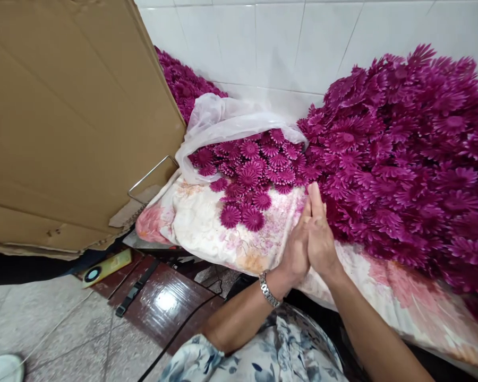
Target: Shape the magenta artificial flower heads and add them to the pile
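Note:
My left hand (297, 249), with a metal watch (268, 289) on its wrist, is pressed palm to palm against my right hand (321, 239). The fingers of both are straight and point away from me; nothing shows between the palms. Both are over the floral cloth (207, 228), at the left edge of a large heap of magenta artificial flowers (382, 159). Left of my fingertips, loose magenta flower heads (249, 180) spill from the mouth of a white plastic bag (235, 124) onto the cloth.
A big cardboard box (75, 122) stands at the left, with a bent metal wire (149, 178) by its edge. Below are a brown glossy board (171, 302) with a black buckle strap (137, 289) and a yellow-green phone (107, 269). White tiles (279, 48) line the back.

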Demonstrator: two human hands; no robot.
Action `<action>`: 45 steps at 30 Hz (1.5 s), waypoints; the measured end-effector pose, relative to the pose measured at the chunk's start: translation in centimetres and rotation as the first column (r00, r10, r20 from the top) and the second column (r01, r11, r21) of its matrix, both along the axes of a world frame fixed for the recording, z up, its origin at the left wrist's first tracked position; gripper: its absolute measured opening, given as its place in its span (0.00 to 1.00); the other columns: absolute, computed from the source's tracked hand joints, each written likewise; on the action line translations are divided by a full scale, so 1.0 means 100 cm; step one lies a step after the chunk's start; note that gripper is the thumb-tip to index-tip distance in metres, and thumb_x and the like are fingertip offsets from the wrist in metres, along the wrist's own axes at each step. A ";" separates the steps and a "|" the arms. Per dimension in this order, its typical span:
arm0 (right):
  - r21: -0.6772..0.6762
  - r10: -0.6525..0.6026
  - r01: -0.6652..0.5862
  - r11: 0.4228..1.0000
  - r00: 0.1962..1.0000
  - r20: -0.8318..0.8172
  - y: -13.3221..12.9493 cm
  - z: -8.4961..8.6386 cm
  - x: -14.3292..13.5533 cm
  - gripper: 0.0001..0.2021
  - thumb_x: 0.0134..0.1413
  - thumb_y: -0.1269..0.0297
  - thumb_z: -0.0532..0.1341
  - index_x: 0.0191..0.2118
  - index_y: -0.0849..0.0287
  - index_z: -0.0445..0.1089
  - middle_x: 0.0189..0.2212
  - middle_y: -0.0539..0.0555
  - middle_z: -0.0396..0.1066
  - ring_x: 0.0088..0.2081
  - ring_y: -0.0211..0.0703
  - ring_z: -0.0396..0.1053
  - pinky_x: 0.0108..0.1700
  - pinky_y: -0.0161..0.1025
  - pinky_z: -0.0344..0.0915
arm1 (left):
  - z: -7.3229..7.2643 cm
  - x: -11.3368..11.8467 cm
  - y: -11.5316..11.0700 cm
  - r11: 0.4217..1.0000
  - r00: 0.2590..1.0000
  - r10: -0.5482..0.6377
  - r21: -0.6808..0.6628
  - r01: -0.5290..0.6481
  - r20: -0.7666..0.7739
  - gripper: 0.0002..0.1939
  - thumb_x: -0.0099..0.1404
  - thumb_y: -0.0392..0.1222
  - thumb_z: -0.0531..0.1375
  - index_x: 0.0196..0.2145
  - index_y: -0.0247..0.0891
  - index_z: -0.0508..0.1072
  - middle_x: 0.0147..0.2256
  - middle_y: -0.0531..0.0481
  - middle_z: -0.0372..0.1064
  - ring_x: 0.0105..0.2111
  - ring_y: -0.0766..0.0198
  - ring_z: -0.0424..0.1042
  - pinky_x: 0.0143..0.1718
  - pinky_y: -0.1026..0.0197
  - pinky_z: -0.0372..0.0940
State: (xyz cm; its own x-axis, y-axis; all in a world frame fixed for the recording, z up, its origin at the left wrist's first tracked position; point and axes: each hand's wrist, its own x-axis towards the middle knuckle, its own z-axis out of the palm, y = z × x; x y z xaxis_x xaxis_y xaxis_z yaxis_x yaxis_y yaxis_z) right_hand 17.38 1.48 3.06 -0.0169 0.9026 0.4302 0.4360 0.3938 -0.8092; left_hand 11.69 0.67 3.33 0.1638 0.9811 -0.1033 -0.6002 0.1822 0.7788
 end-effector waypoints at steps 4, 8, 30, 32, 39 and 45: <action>-0.022 -0.042 0.041 0.999 0.998 -0.044 0.015 -0.006 0.009 0.27 0.62 0.48 0.35 0.65 0.45 0.35 0.67 0.47 0.37 0.67 0.46 0.33 0.66 0.60 0.33 | 0.000 -0.001 -0.007 0.994 0.999 -0.032 0.103 0.028 0.041 0.20 0.65 0.47 0.51 0.53 0.44 0.69 0.60 0.52 0.58 0.63 0.59 0.47 0.65 0.56 0.42; 0.017 -0.020 0.019 1.000 0.998 0.064 -0.018 -0.006 -0.014 0.30 0.60 0.45 0.34 0.66 0.45 0.32 0.67 0.46 0.30 0.67 0.46 0.31 0.66 0.57 0.35 | 0.007 -0.017 0.003 0.991 1.000 0.021 0.135 -0.023 0.015 0.19 0.67 0.47 0.48 0.54 0.51 0.66 0.61 0.59 0.56 0.65 0.65 0.41 0.65 0.57 0.41; 0.088 -0.070 0.046 0.995 0.956 0.286 0.012 -0.001 0.004 0.33 0.57 0.40 0.30 0.64 0.44 0.43 0.63 0.47 0.52 0.67 0.47 0.38 0.65 0.59 0.28 | -0.015 -0.004 -0.005 0.985 0.987 -0.040 -0.158 0.065 0.156 0.16 0.59 0.50 0.56 0.39 0.36 0.74 0.41 0.46 0.73 0.51 0.55 0.67 0.55 0.54 0.58; 0.091 -0.069 0.046 0.995 0.962 0.264 0.018 -0.005 0.014 0.33 0.57 0.40 0.31 0.62 0.46 0.50 0.61 0.48 0.56 0.66 0.47 0.43 0.66 0.56 0.34 | -0.014 -0.004 -0.004 0.985 0.984 -0.013 -0.167 0.043 0.176 0.11 0.59 0.45 0.56 0.34 0.37 0.74 0.37 0.48 0.74 0.48 0.59 0.69 0.54 0.57 0.59; -0.043 -0.030 0.030 0.999 1.000 0.005 -0.004 -0.001 0.029 0.28 0.62 0.47 0.35 0.57 0.51 0.60 0.55 0.53 0.64 0.56 0.42 0.62 0.57 0.48 0.61 | -0.011 -0.017 0.014 0.961 0.956 -0.020 -0.260 0.099 0.294 0.15 0.58 0.40 0.51 0.37 0.36 0.75 0.34 0.46 0.74 0.39 0.59 0.72 0.47 0.55 0.64; 0.003 -0.003 0.002 1.000 0.959 0.284 -0.020 -0.009 0.037 0.19 0.51 0.50 0.59 0.45 0.56 0.69 0.58 0.58 0.59 0.64 0.54 0.48 0.62 0.58 0.49 | -0.003 -0.018 0.011 0.950 0.959 -0.074 -0.272 0.151 0.275 0.23 0.58 0.48 0.49 0.49 0.40 0.69 0.41 0.45 0.73 0.47 0.53 0.70 0.49 0.50 0.62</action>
State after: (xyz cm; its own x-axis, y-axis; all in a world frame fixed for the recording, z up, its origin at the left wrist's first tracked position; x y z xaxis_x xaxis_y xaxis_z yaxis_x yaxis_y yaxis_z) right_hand 21.13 -0.50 2.19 -0.1362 0.9015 0.4108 0.6485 0.3946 -0.6509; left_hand 9.86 1.74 3.02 0.3305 0.8891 -0.3167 -0.7356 0.4529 0.5038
